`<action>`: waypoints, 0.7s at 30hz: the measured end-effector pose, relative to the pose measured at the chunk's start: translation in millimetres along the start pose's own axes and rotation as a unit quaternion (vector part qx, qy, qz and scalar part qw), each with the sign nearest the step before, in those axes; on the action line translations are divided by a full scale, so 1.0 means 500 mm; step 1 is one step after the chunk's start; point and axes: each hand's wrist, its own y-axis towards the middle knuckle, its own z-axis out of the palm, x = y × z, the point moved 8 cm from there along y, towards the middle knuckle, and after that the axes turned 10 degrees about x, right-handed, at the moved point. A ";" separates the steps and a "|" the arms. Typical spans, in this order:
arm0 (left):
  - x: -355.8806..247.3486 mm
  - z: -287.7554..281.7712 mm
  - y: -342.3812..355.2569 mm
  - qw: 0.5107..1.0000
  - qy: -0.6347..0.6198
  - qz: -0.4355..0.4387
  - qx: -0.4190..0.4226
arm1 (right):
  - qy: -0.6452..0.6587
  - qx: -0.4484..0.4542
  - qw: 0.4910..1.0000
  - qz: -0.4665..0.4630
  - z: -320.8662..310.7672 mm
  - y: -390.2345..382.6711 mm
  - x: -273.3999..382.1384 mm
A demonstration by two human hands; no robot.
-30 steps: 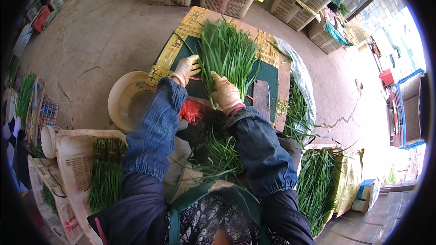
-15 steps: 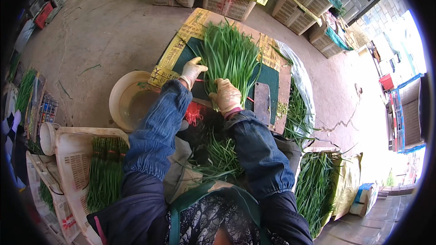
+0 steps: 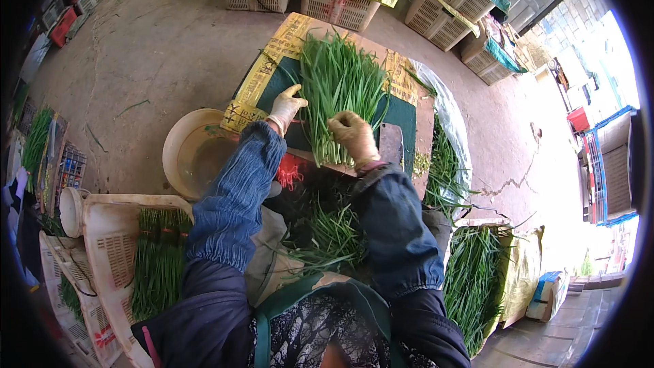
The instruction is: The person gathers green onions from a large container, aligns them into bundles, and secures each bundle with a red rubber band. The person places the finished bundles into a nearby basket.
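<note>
Green chives (image 3: 338,92) lie in a fan on the dark green tabletop (image 3: 403,114), with their cut ends near the person and their tips pointing away. Both hands wear pale gloves. The right hand (image 3: 353,135) rests on top of the bunch near the cut ends, fingers curled down on the stalks, pressing but not closed round them. The left hand (image 3: 287,106) is flat and open at the left edge of the bunch, thumb sticking out, touching the side stalks. A second ago both hands were close together in the middle of the bunch. Now the left hand has slid out to the edge, so it looks like the bunch is being squared up and made neat.

Just right of the right hand lies a wide cleaver (image 3: 391,144). Yellow printed cardboard (image 3: 262,78) sticks out from under the tabletop. A round tan basin (image 3: 187,157) sits on the left. More chives fill a white crate (image 3: 112,249). All around is a bare concrete floor (image 3: 157,48) with plastic baskets (image 3: 339,5) at the far side.
</note>
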 end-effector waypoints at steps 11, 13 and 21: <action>-0.067 0.039 -0.013 0.976 0.185 0.114 -0.017 | -0.164 0.482 0.861 0.014 0.064 -0.535 0.086; -0.089 0.051 -0.030 0.982 0.166 0.090 0.029 | -0.277 0.452 0.846 -0.052 0.091 -0.631 0.007; -0.013 -0.158 -0.057 0.988 0.096 0.066 -0.101 | -0.262 0.057 0.949 -0.168 -0.077 -0.767 0.035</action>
